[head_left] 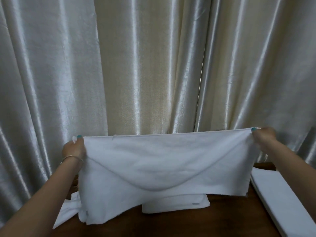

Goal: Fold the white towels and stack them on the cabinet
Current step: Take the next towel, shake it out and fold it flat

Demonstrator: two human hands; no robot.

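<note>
Above cabinet (227,218), towel (164,161) stretched left-right, both hands pinching corners

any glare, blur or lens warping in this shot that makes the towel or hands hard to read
Head view: bright streaks of glare run down the satin curtain; the right hand is smeared by motion blur, while the left hand is sharper; the held white towel is nearly washed out, its folds faint; the wide-angle lens bows the curtain folds at the edges; the dark wooden cabinet top is dim.

We see the raised towel (164,161) hiding most of the folded towel (177,203) (at six o'clock); the right hand (264,136) blurs.
</note>
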